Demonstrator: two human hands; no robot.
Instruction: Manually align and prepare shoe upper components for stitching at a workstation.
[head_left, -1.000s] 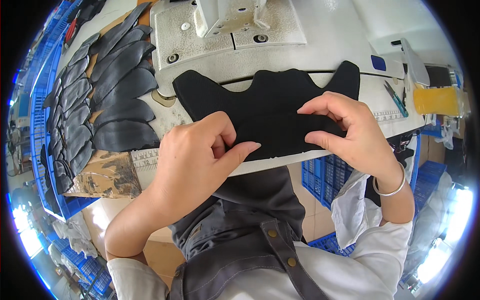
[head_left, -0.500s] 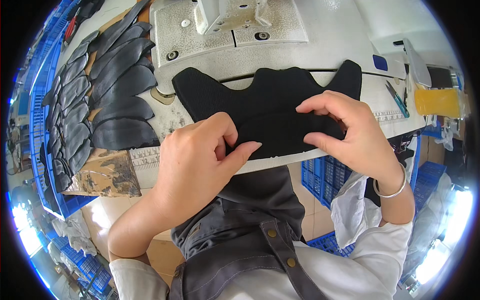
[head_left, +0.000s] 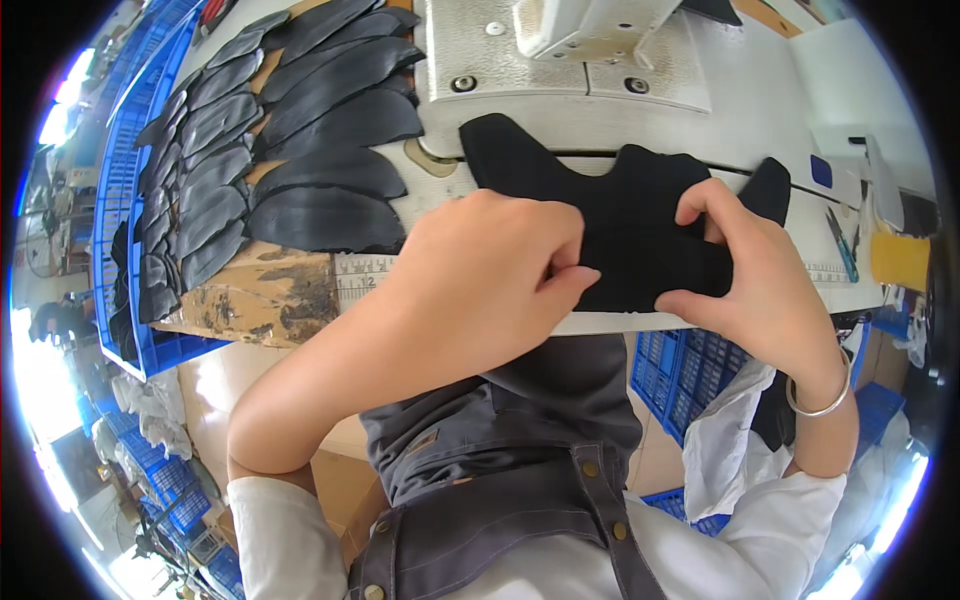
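The worn view is sitting farther to the left than a second ago, so the whole work area is appearing farther to the right. The black fabric piece (head_left: 640, 240) is lying on the tabletop (head_left: 620, 322), in front of the machine's metal plate (head_left: 470, 50) and along the near edge. Its right prong is now sitting closer to the person, relative to the plate, than before; the piece is apparently being turned slightly.

Hand positions: the left hand (head_left: 490, 260) is bending over the left part, thumb resting beside the curled forefinger; whether fabric is being pinched there, I cannot tell. The right hand (head_left: 770, 265) is spanning the right part, thumb and forefinger standing apart, thumb at the near edge. The hands are staying separate, with a narrower gap between them.

Implication: the piece is apparently being adjusted by hand, clear of the plate. Dark leaf-shaped pieces (head_left: 330, 120) are lying overlapped to the left.
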